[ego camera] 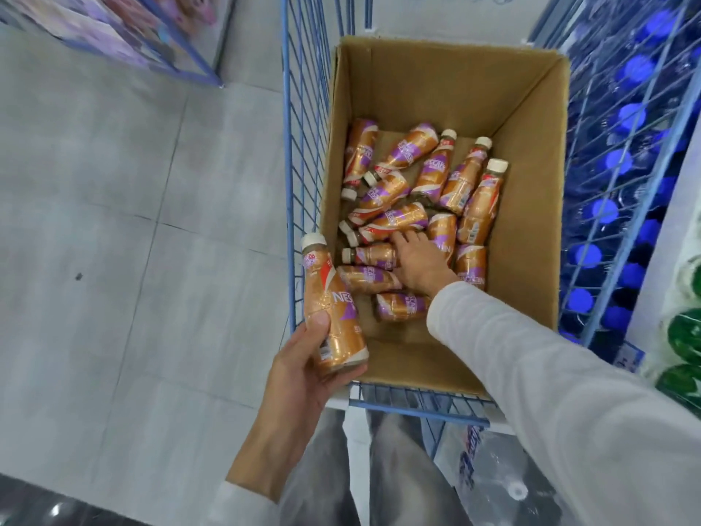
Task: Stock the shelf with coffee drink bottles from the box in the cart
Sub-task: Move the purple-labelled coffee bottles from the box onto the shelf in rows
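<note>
An open cardboard box [523, 206] stands inside a blue wire cart [299, 153]. Several orange-and-purple coffee drink bottles [432, 168] with cream caps lie jumbled on the box floor. My left hand [303, 370] grips one coffee bottle [330, 309] upright, just outside the cart's near left corner. My right hand [419, 261], in a white sleeve, reaches down into the box with its fingers spread over the lying bottles. It touches them, but I cannot tell whether it has closed on one.
Grey tiled floor [113, 222] spreads to the left. A second wire cage of blue-capped bottles [626, 184] stands to the right, with green-capped bottles [682, 336] beside it. A shelf corner [113, 32] shows at the top left. My legs are below the cart.
</note>
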`<state>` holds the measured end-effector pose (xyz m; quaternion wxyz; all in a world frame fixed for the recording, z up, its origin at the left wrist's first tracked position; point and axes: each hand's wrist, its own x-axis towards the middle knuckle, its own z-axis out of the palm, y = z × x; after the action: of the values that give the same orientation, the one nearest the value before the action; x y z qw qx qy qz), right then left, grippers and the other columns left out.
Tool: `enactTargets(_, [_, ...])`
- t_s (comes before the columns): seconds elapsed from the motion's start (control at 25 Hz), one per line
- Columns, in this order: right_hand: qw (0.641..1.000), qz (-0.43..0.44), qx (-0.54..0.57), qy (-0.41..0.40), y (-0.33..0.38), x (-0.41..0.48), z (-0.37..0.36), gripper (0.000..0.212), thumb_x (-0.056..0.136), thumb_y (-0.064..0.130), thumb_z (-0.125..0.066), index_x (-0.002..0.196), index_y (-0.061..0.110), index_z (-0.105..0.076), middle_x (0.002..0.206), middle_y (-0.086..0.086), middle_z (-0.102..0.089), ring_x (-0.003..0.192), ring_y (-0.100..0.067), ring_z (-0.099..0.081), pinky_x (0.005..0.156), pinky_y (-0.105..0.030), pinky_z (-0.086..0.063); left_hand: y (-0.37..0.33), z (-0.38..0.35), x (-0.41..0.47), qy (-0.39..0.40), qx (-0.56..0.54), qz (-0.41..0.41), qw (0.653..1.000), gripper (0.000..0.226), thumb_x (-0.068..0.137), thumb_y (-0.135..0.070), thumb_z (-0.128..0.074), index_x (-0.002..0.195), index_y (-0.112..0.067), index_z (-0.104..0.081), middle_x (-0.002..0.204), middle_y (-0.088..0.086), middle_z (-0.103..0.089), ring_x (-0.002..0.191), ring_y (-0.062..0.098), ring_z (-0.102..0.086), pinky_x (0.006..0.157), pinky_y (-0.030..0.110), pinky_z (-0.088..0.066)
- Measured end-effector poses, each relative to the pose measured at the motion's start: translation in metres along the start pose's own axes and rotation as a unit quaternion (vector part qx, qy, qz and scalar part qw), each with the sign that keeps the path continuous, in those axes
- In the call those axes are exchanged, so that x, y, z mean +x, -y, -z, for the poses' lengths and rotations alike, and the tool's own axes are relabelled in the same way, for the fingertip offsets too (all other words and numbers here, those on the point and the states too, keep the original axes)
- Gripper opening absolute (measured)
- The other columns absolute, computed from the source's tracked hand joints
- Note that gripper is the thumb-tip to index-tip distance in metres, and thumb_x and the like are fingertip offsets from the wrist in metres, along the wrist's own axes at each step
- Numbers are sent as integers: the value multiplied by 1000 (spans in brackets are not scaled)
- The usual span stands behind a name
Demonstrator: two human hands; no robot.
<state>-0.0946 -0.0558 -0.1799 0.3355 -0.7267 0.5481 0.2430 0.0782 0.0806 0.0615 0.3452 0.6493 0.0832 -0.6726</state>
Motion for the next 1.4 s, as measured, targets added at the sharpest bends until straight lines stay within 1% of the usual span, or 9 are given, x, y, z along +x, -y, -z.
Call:
enactTargets(0.2, [998, -23, -37, 34, -3, 0, -7, 78, 86, 46, -72, 149, 18, -36, 155, -12, -39, 142, -37, -29, 115, -49, -34, 3, 3, -2, 24, 32, -16, 999, 43, 87, -36, -61, 123, -12, -63, 111, 13, -75, 108, 35, -71, 91, 46, -60])
enactTargets(0.36, [974, -72, 202, 68, -8, -39, 11, 80, 81, 57, -71, 147, 23, -42, 144, -8, -53, 128, -32, -50, 100, -42, -45, -7, 0, -12, 35, 54, -26, 998, 43, 87, -36, -63, 123, -12, -63, 108, 10, -76, 103, 29, -73, 90, 46, -60])
enactTargets(0.52, [853, -112, 506, 59, 9, -136, 42, 73, 82, 57, -74, 143, 25, -50, 133, 2, -60, 114, -17, -60, 94, -33, -49, -25, -11, -34, 66, 78, -45, 994, 42, 87, -36, -63, 124, -15, -63, 105, 6, -77, 98, 24, -75, 85, 43, -62])
enactTargets(0.64, [749, -99, 655, -8, 34, -215, 71, 44, 88, 51, -71, 125, 27, -64, 119, 7, -71, 103, -7, -67, 89, -24, -48, -36, -20, -55, 97, 90, -56, 990, 42, 85, -33, -64, 120, -10, -66, 104, 10, -77, 93, 24, -75, 74, 38, -64])
enactTargets(0.84, [553, -111, 801, -202, 70, -322, 89, 52, 69, 54, -83, 108, 20, -78, 96, 3, -78, 92, -21, -71, 89, -36, -53, -45, -39, -101, 196, 112, -45, 973, 43, 80, -28, -66, 117, -5, -66, 108, 14, -76, 95, 29, -74, 77, 46, -63])
enactTargets(0.92, [465, -101, 837, -271, 81, -366, 93, 37, 63, 44, -84, 89, 19, -81, 78, 2, -74, 76, -21, -65, 75, -34, -51, -43, -50, -125, 256, 129, -41, 957, 48, 81, -25, -68, 123, -4, -62, 118, 17, -72, 105, 38, -70, 76, 49, -62])
enactTargets(1.0, [397, -73, 858, -317, 92, -414, 98, 37, 66, 36, -81, 96, 13, -80, 89, -7, -75, 82, -25, -68, 79, -37, -54, -37, -61, -149, 323, 140, -36, 935, 50, 82, -24, -66, 127, -3, -57, 124, 20, -67, 107, 44, -65, 69, 48, -61])
enactTargets(1.24, [221, -44, 848, -480, 105, -556, 86, 39, 60, 21, -77, 95, 6, -71, 84, -10, -73, 70, -19, -70, 66, -29, -58, 13, -101, -235, 482, 256, -3, 838, 46, 59, -24, -82, 98, -2, -72, 89, 21, -62, 74, 34, -60, 55, 37, -56])
enactTargets(1.4, [154, -49, 795, -585, 112, -637, 58, 18, 72, 19, -62, 86, 9, -67, 73, -5, -72, 60, -14, -68, 53, -24, -56, 76, -118, -298, 565, 354, -4, 745, 54, 35, -22, -96, 82, -8, -73, 73, 12, -63, 61, 25, -64, 56, 35, -56])
